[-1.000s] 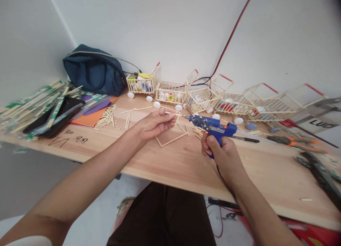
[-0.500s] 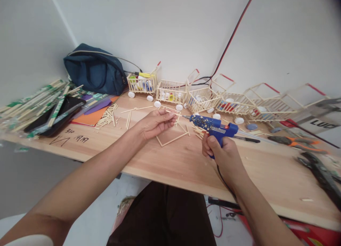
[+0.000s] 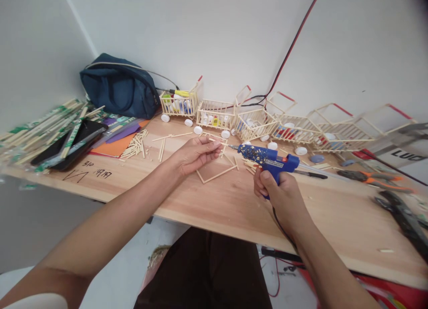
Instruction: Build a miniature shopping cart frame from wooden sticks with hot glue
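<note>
My left hand (image 3: pixel 201 154) pinches a short wooden stick (image 3: pixel 219 142) between thumb and fingers. Its free end points right, at the metal nozzle of a blue glue gun (image 3: pixel 267 159); whether they touch is too small to tell. My right hand (image 3: pixel 280 191) is wrapped round the glue gun's handle, and a dark cord hangs down from it. Beneath my left hand, a frame of thin sticks (image 3: pixel 219 175) lies on the wooden table (image 3: pixel 214 206), partly hidden by the fingers.
Several small stick carts (image 3: pixel 217 115) with white wheels line the wall. At left are a blue bag (image 3: pixel 117 88), wrapped chopsticks (image 3: pixel 50 128), and a pile of cut sticks (image 3: pixel 135 146). Pliers (image 3: pixel 371 177) and a black tool (image 3: pixel 401 215) lie at right.
Both hands stay almost in place, with the stick and the glue gun held as before. Only a very slight shift of the view shows.
</note>
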Demonstrator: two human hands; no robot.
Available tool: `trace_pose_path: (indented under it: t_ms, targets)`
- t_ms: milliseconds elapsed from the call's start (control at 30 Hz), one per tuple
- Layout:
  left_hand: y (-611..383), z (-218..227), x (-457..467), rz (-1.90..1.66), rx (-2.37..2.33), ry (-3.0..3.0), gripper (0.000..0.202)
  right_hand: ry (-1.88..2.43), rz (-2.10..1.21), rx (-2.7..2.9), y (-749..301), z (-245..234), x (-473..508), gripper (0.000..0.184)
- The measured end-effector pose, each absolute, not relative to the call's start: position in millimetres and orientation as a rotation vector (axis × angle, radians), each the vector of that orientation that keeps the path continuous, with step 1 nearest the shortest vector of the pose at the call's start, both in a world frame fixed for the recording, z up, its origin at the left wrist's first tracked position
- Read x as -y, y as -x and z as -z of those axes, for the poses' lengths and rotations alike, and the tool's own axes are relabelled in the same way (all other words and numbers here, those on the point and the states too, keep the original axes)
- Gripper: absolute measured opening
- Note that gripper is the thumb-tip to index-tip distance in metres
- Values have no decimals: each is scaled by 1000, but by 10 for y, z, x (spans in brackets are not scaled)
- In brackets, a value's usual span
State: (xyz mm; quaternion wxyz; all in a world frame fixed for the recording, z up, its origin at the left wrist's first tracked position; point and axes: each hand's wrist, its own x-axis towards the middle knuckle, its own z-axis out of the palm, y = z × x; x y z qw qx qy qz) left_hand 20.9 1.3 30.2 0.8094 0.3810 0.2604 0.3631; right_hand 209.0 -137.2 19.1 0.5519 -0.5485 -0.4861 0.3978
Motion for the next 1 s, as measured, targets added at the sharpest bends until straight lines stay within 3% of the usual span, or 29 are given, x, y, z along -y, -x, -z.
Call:
trace_pose_path:
  t_ms: [1000]
  targets:
    - [-205, -294, -8, -769, -540, -827, 12, 1292, -921, 1105, -2044, -240, 1391, 46]
